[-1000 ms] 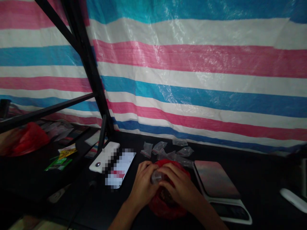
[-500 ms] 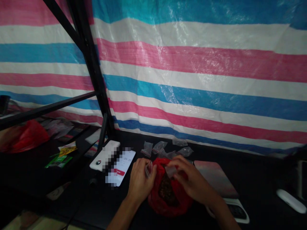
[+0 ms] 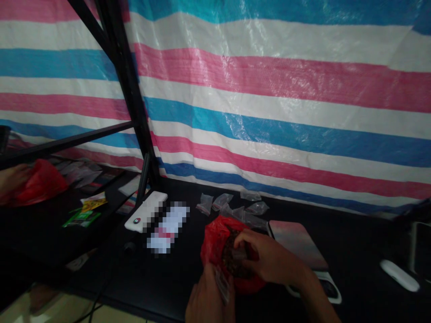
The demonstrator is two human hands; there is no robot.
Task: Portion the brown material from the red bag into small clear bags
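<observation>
While the right hand [image 3: 267,256] keeps its grip closed around a small translucent cup [image 3: 239,255] among dark loose pieces [image 3: 231,265] inside a red plastic bag [image 3: 211,242], the left hand [image 3: 206,299], at the bag's near edge, pinches a clear zip bag [image 3: 222,283]. Beyond the right grip lie small clear packets [image 3: 204,204]; just right of it, a digital scale [image 3: 298,240] rests on the black tabletop [image 3: 151,278].

The contents [image 3: 230,258] of the nearer red bag [image 3: 213,237] are partly hidden by the right hand [image 3: 264,253] and cannot be identified. The phone screen [image 3: 168,229] is blurred; another person's hand [image 3: 14,178] is cut off by the left edge.
</observation>
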